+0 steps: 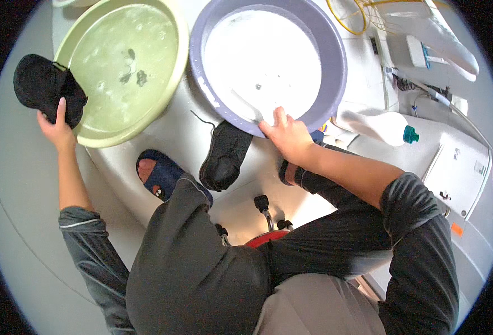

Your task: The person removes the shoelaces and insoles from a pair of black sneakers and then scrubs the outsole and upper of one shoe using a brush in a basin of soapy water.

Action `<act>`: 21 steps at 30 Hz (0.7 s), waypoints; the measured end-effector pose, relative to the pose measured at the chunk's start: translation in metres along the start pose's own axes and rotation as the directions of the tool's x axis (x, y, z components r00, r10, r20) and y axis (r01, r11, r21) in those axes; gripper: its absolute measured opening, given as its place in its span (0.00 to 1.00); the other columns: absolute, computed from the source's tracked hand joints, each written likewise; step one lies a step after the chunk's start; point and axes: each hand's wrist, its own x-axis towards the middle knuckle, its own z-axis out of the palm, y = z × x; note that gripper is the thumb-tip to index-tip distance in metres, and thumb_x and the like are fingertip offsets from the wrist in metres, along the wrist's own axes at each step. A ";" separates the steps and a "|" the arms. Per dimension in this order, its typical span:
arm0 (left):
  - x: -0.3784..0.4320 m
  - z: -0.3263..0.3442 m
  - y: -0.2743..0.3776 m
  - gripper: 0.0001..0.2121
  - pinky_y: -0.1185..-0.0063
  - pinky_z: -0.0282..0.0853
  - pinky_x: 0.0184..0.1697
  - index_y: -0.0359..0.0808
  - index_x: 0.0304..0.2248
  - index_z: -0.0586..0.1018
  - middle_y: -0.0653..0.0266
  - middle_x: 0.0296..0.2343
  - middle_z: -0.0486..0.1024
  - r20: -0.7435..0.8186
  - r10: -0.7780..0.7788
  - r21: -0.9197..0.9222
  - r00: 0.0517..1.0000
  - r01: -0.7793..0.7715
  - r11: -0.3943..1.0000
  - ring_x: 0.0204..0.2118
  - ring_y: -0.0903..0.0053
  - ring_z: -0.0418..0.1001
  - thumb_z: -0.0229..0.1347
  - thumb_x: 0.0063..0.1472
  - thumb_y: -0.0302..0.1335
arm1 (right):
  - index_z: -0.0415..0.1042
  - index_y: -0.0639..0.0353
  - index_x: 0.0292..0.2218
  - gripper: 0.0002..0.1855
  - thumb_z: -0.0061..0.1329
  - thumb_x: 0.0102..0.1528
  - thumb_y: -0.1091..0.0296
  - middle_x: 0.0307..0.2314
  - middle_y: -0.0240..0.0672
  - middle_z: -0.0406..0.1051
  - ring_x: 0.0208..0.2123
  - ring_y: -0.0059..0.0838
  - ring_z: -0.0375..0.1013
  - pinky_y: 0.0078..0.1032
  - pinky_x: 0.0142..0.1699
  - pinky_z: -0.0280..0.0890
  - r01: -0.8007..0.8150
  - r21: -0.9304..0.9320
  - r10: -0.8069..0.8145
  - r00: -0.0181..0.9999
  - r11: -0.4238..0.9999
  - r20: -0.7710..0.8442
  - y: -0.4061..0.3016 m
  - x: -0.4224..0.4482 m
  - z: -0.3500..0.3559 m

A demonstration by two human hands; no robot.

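Observation:
At the far left, my left hand (58,127) grips what looks like a black cap (41,81), thumb on top. It overlaps the rim of a pale green basin (171,98) of cloudy water with small dark patches in it. My right hand (290,136) is at the near rim of a purple basin (332,63), fingers over the edge. Glare whitens the contents there, so whether those fingers hold a pale thing is unclear. Between my feet, below the purple basin, a black shoe (225,161) lies with a loose lace.
Right of the purple basin lies a white bottle (376,125) with a green cap. A white panel (456,180) and a pale hose (443,98) are farther right. A yellow wire item (355,16) is at the top. Under me is a red-seated stool (267,238).

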 end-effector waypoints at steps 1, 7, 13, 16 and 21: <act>-0.002 0.003 -0.001 0.32 0.74 0.64 0.53 0.23 0.52 0.67 0.53 0.46 0.72 0.012 0.003 0.017 1.000 -0.004 1.000 0.46 0.70 0.71 0.67 0.54 0.32 | 0.63 0.54 0.46 0.20 0.48 0.52 0.71 0.40 0.53 0.62 0.34 0.48 0.75 0.37 0.33 0.75 0.009 0.004 -0.009 1.000 1.000 -0.011 0.002 -0.001 0.000; -0.009 -0.015 -0.008 0.31 0.73 0.66 0.53 0.23 0.54 0.65 0.52 0.46 0.71 0.024 0.075 0.022 0.997 -0.076 0.997 0.47 0.69 0.70 0.66 0.55 0.28 | 0.64 0.51 0.49 0.22 0.51 0.53 0.66 0.43 0.56 0.62 0.37 0.51 0.75 0.40 0.37 0.75 0.039 0.141 -0.048 0.997 0.989 0.066 0.010 0.005 -0.010; -0.041 0.001 0.085 0.26 0.68 0.68 0.53 0.27 0.55 0.65 0.53 0.49 0.69 0.162 -0.050 -0.248 0.986 0.089 0.965 0.49 0.66 0.70 0.59 0.58 0.24 | 0.62 0.47 0.52 0.24 0.51 0.57 0.55 0.40 0.54 0.62 0.37 0.54 0.73 0.44 0.42 0.70 0.162 0.359 -0.196 0.979 0.919 0.060 0.089 -0.005 -0.048; -0.058 0.030 0.129 0.28 0.61 0.69 0.55 0.32 0.59 0.61 0.50 0.52 0.67 0.361 -0.081 -0.324 0.929 0.206 0.923 0.52 0.57 0.70 0.55 0.61 0.27 | 0.54 0.50 0.59 0.40 0.58 0.51 0.54 0.40 0.53 0.63 0.41 0.52 0.71 0.40 0.48 0.67 0.071 0.518 -0.049 0.997 0.852 -0.056 0.155 -0.022 -0.066; -0.096 0.085 0.235 0.31 0.55 0.59 0.63 0.33 0.63 0.52 0.42 0.58 0.59 0.721 -0.156 -0.368 0.675 0.564 0.740 0.61 0.50 0.60 0.47 0.65 0.36 | 0.59 0.57 0.56 0.35 0.58 0.49 0.67 0.38 0.45 0.70 0.41 0.46 0.72 0.38 0.45 0.67 0.044 0.680 0.148 0.964 0.732 -0.222 0.204 -0.009 -0.076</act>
